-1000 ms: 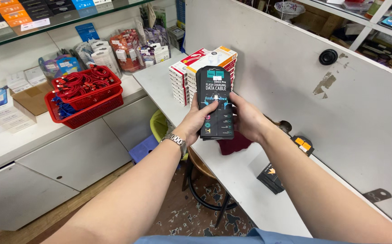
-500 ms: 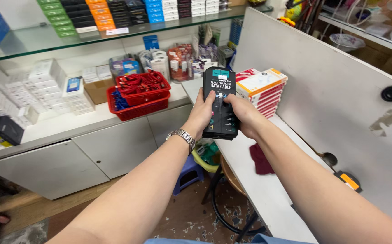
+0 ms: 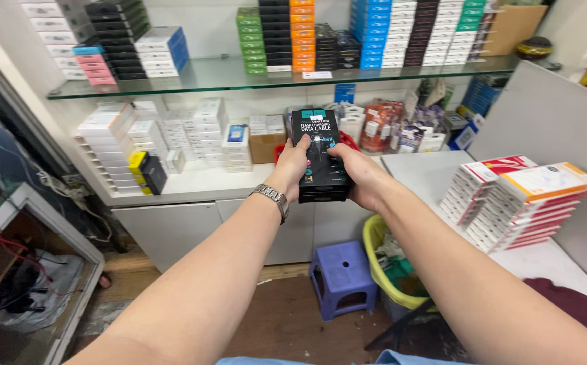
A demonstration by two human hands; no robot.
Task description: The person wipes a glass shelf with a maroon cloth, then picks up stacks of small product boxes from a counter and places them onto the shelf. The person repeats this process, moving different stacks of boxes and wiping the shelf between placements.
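Observation:
A stack of flat black boxes with teal print on top is held out in front of me at chest height. My left hand grips its left side, a metal watch on that wrist. My right hand grips its right side, thumb on the top face. Behind the boxes is a white counter with several small white boxes.
A glass shelf carries rows of coloured boxes. Two piles of red-and-white boxes sit on a white table at the right. A purple stool and a yellow bin stand on the floor below. A glass cabinet is at the left.
My view has swung left, from the grey partition and table toward the shelves and counter. Both hands still hold the black boxes; the red basket is now hidden behind them.

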